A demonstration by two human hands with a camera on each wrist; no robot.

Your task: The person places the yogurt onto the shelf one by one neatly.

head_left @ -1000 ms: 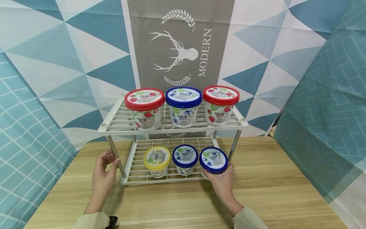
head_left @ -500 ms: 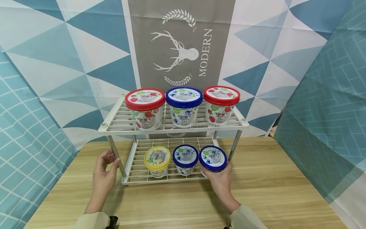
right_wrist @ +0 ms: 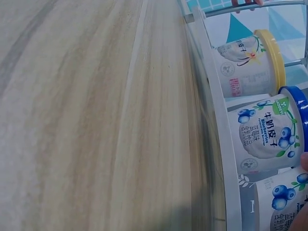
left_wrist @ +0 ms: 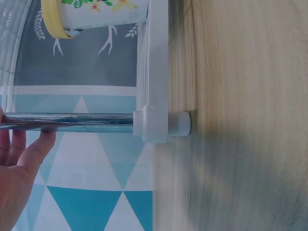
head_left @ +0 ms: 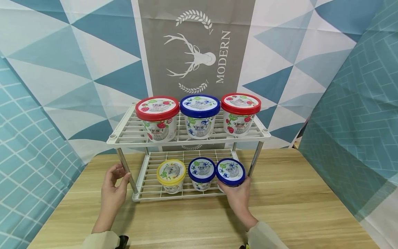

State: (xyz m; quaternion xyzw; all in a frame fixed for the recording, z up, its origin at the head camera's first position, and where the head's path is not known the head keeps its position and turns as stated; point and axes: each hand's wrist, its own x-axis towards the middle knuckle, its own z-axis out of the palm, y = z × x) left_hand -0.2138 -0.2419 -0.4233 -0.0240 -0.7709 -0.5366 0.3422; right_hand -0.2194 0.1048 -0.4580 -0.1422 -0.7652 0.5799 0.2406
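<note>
My right hand [head_left: 238, 195] grips the right-hand blue-lidded tub [head_left: 230, 172] on the rack's lower shelf, thumb at its front left and fingers round its right side. Its lid is right at the lid of the middle blue-lidded tub [head_left: 201, 174]; blueberries are printed on both, as the right wrist view shows of the middle tub [right_wrist: 267, 134]. To their left stands a yellow-lidded tub [head_left: 171, 175]. At the front left, my left hand [head_left: 114, 188] holds the rack's metal post [head_left: 126, 168] between thumb and fingers; in the left wrist view its fingertips lie against this post [left_wrist: 86, 122].
The white two-tier rack [head_left: 186, 141] stands on a wooden table [head_left: 186, 224]. Its upper shelf carries two larger red-lidded tubs, one left [head_left: 158, 117] and one right [head_left: 240, 114], with a blue-lidded one [head_left: 200, 116] between. Patterned cloth [head_left: 280, 52] hangs behind.
My right hand has slid the right-hand blue-lidded tub a little leftward, up to the middle tub. The left hand stays at the post.
</note>
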